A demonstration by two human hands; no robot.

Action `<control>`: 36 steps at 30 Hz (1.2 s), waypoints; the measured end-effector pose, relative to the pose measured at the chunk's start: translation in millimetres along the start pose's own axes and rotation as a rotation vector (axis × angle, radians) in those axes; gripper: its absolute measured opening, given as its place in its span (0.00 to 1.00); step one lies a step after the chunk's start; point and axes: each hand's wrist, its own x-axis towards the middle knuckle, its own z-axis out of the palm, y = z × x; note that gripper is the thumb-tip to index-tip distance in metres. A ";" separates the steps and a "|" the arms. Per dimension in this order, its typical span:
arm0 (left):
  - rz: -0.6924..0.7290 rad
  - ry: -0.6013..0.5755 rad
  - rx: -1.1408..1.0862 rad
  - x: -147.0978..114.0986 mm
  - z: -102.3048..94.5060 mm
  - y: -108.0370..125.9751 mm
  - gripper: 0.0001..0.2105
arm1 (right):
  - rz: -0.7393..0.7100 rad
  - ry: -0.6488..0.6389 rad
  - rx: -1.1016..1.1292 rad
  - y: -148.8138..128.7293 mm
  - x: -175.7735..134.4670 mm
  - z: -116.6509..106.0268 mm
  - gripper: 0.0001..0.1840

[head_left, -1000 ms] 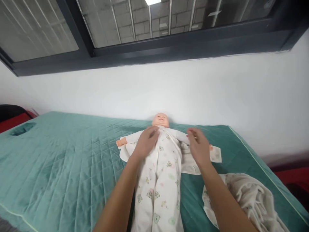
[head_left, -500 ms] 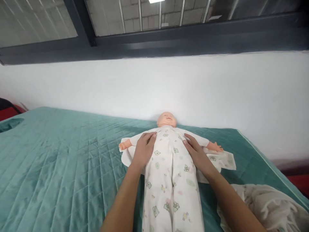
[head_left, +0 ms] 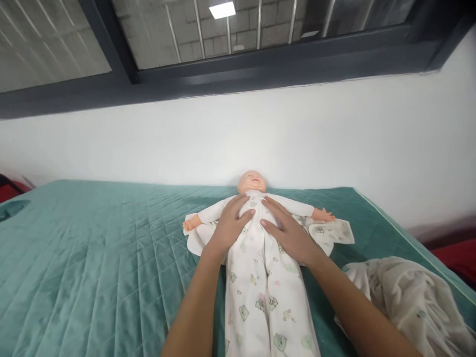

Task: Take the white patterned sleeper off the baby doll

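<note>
A baby doll [head_left: 252,182] lies on its back with its head toward the wall and its arms spread wide. White baby pants [head_left: 266,297] with printed green bears cover its chest and legs, the waist pulled up high near the neck. My left hand [head_left: 231,224] rests flat on the left side of the doll's chest, fingers stretched toward the neck. On the other side my right hand [head_left: 289,230] lies flat over the cloth, its fingers apart. Beneath the doll's arms a printed baby shirt [head_left: 334,233] spreads out on the bed.
A green quilted bedcover [head_left: 104,258] lies under everything. Crumpled white cloth [head_left: 412,302] sits at the lower right, beside my right forearm. The white wall [head_left: 186,144] rises behind the doll's head, below a dark window frame [head_left: 238,74]. Red items [head_left: 457,255] show past the right edge.
Both hands have moved inward over the doll's chest, closer together, and now lie flatter on the cloth. The view has tilted and shifted slightly.
</note>
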 end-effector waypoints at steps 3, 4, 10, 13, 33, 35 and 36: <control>0.019 0.000 -0.019 1.4 -1.0 5.9 0.19 | -0.010 0.000 0.016 -0.5 -0.5 -0.5 0.33; 0.033 0.004 -0.019 2.1 -1.4 7.3 0.18 | -0.011 0.004 0.021 -0.1 -0.4 -0.9 0.33; 0.061 0.054 0.055 5.6 -1.5 10.2 0.15 | -0.036 0.001 0.055 0.8 0.1 -1.8 0.38; 0.073 0.093 0.116 6.2 1.5 11.9 0.15 | -0.023 0.003 0.054 1.0 0.2 -0.8 0.42; 0.488 0.091 0.466 -8.5 19.5 29.7 0.08 | -0.121 0.128 0.067 -13.2 -1.8 -2.1 0.04; 0.519 0.137 0.528 -9.8 20.7 30.0 0.11 | -0.073 0.113 0.016 -15.2 -4.7 -2.1 0.04; 0.534 0.170 0.549 -10.7 21.5 29.7 0.12 | -0.055 0.111 -0.014 -16.5 -6.0 -2.3 0.05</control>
